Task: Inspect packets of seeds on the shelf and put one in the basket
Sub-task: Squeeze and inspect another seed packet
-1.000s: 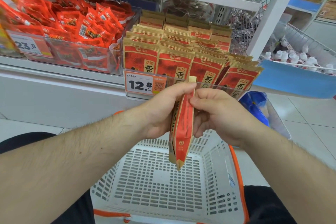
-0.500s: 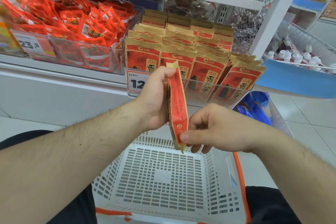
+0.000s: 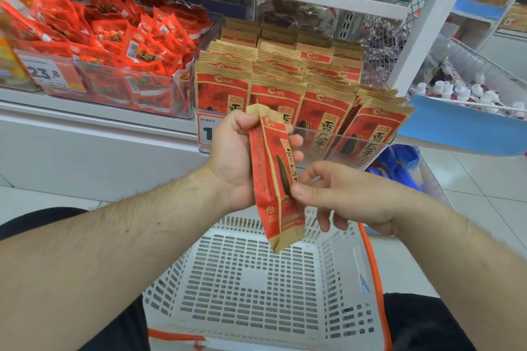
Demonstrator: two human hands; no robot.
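Matt kraft-like paper is seen on the seed packet [image 3: 275, 179]; the perforated basket [image 3: 253, 288] is made of smooth white plastic.

You have one view only, from the camera on your head, so no second view shares anything with it. It looks forward and down, wide-angled, with lines bending toward the frame edges. Your forearms enter from the lower left and lower right corners and meet near the centre, close to the lens, where the left hand [image 3: 238, 155] and right hand [image 3: 346, 198] fill the middle. The basket [image 3: 342, 279] lies directly below, in the lower centre. The shelf [image 3: 94, 120] faces you across the upper half, near, with floor showing at the right edge.
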